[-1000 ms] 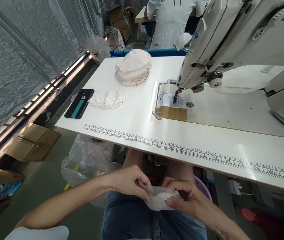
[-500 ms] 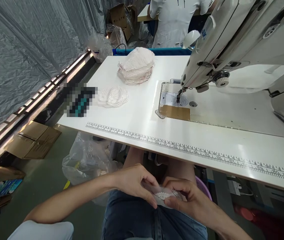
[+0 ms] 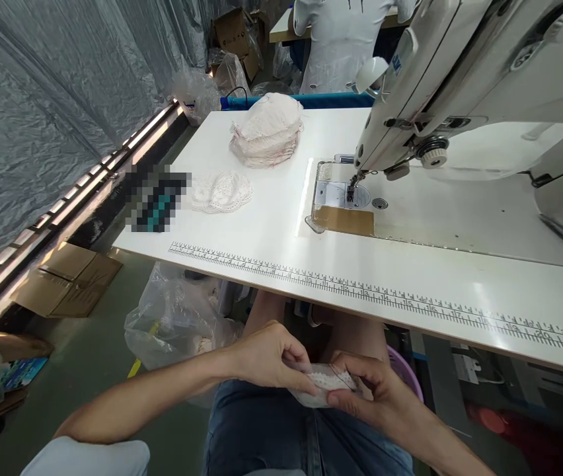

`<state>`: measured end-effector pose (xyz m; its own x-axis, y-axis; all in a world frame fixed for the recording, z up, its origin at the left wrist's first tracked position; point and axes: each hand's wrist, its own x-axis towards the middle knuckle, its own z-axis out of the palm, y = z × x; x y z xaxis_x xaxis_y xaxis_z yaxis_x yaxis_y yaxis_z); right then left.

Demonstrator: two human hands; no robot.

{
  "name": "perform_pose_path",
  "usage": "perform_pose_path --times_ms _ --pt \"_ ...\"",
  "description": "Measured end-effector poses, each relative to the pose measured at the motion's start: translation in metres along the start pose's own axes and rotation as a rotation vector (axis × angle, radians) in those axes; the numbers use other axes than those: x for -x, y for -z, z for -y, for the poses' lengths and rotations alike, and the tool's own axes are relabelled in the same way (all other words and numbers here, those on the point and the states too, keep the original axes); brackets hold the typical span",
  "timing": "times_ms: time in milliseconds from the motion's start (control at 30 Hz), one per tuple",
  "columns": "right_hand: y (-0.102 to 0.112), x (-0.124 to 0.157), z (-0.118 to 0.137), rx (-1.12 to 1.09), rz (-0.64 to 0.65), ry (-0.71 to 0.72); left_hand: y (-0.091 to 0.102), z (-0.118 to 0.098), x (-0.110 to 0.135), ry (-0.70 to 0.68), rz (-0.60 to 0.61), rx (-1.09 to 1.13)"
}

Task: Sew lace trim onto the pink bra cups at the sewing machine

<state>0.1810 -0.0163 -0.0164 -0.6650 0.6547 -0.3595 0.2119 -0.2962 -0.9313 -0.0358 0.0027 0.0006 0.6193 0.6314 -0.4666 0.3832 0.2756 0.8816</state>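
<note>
In the head view, we hold a small white lace piece low over our denim lap, just in front of the near edge of the white counter. Our left hand pinches its left end between thumb and fingers, and our right hand grips its right end, with the thumb pressed on the near side; a dark thread line crosses the cloth near that thumb. On the counter we see a printed ruler along the near edge, a tall stack of pale fabric towards the far edge, and flat lacework nearer to us, beside a pixelated dark object that we cannot make out. The sewing machine stands to the right, its needle area well apart from our hands. Beneath the counter, to our left, hangs a clear plastic bag, with a cardboard box farther left on the floor. Beyond the counter sits a person in white.
</note>
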Motion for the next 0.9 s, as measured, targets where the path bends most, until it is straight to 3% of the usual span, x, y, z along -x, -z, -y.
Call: perform_pose_path --times_ms 333,467,667,900 --pt "-0.001 -0.003 -0.001 -0.056 -0.027 0.039 -0.003 0.0 0.001 0.089 -0.034 0.0" --pt "-0.003 -0.005 -0.005 -0.072 -0.094 0.037 -0.005 -0.001 -0.001 0.073 -0.06 0.007" --pt "0.003 -0.005 -0.013 -0.2 -0.092 0.009 0.003 0.004 0.003 0.039 0.117 0.174" --pt "0.01 -0.002 -0.019 -0.33 -0.085 0.009 0.008 0.014 0.008 0.077 0.098 0.089"
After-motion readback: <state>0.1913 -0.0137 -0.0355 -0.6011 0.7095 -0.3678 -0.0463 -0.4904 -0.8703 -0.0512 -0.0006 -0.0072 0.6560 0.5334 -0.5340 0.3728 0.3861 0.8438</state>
